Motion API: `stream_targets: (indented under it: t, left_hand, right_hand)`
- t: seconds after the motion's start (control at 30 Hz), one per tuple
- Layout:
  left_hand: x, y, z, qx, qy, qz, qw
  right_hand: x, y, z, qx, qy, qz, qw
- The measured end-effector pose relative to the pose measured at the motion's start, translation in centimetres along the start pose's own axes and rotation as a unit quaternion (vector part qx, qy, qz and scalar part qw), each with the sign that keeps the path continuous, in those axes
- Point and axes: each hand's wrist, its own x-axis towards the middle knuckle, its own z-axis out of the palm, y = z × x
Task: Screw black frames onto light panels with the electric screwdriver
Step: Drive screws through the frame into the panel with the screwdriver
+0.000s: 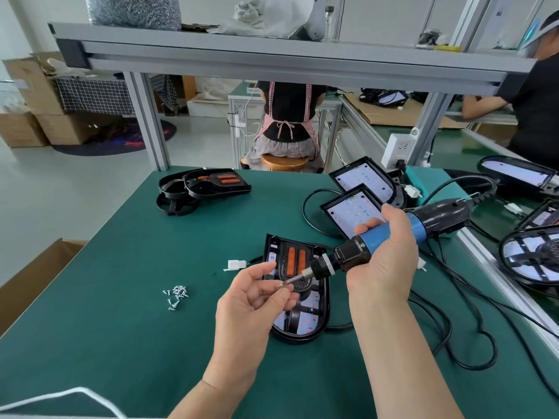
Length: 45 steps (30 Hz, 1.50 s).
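Note:
My right hand grips the blue and black electric screwdriver, held nearly level with its bit pointing left. My left hand is palm up with curled fingers at the bit tip, where a small screw seems to sit. Under both hands lies a light panel with a black frame on it, two orange strips showing. A small pile of screws lies to the left on the green mat. A stack of black frames sits at the far left of the bench. Bare light panels lie at the back right.
Black cables loop across the mat at right. A white connector lies beside the panel. More framed panels sit on the adjoining bench at right. Two people work beyond the bench. A cardboard box stands at the left edge.

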Motion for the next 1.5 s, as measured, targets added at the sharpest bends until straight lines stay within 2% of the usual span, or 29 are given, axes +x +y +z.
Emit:
stream_targets:
  t: [0.1, 0.2, 0.3, 0.4, 0.5, 0.77, 1.23, 1.5]
  left_hand:
    - [0.2, -0.1, -0.6, 0.021, -0.008, -0.005, 1.0]
    - [0.0, -0.5, -1.9, 0.139, 0.022, 0.033, 0.989]
    - [-0.5, -1.0, -2.8, 0.317, 0.074, 0.071, 0.943]
    - [-0.7, -1.4, -2.1, 0.417, 0.027, 0.024, 0.908]
    - [-0.3, -1.7, -0.7, 0.507, -0.005, 0.031, 0.861]
    - [0.1, -2.0, -0.7, 0.516, 0.006, 0.08, 0.853]
    - [0.2, -2.3, -1.0, 0.526, -0.005, 0.056, 0.848]
    - [0.4, -2.3, -1.1, 0.512, -0.008, 0.03, 0.858]
  right_hand:
    - [0.1, 0.2, 0.3, -0.001, -0.007, -0.005, 1.0]
    - [0.4, 0.4, 0.7, -0.01, -0.02, -0.019, 1.0]
    - [0.6, 0.8, 1.3, -0.028, -0.046, -0.044, 0.998]
    - [0.7, 1.6, 1.9, -0.052, -0.083, -0.071, 0.993]
    - [0.4, 2.4, 2.3, -0.079, -0.121, -0.09, 0.985]
    - [-0.4, 3.3, 2.6, -0.115, -0.174, -0.096, 0.973]
    - [-0.4, 4.5, 2.7, -0.138, -0.194, -0.109, 0.965]
    - [-1.4, 5.0, 3.7, -0.167, -0.293, -0.117, 0.934]
